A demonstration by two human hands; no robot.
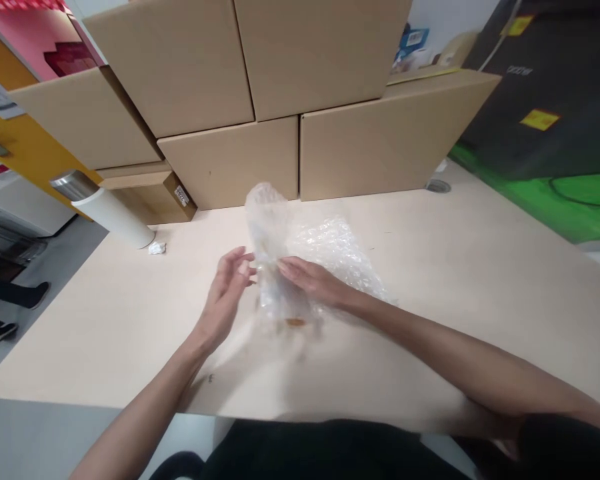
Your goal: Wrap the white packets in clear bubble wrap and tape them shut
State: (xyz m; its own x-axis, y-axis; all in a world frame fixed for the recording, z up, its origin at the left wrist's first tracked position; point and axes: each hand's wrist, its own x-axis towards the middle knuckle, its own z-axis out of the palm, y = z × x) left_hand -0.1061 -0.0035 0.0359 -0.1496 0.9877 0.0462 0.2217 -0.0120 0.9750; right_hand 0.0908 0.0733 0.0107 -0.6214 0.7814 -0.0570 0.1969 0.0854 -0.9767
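A sheet of clear bubble wrap (325, 250) lies on the pale table (455, 300), with one end rolled up and standing at the middle. Something small with an orange patch (295, 323) shows through the wrap near its front. My right hand (313, 280) rests flat on the rolled part, fingers stretched out and pressing it. My left hand (227, 293) is just left of the roll, fingers apart and slightly curled, its fingertips touching the wrap's edge. What the wrap holds is blurred.
Several cardboard boxes (260, 100) are stacked along the table's far edge. A white bottle with a steel cap (107, 207) stands at the left, with a crumpled white scrap (157, 248) beside it. Another person's shoes (10, 310) show on the floor at far left.
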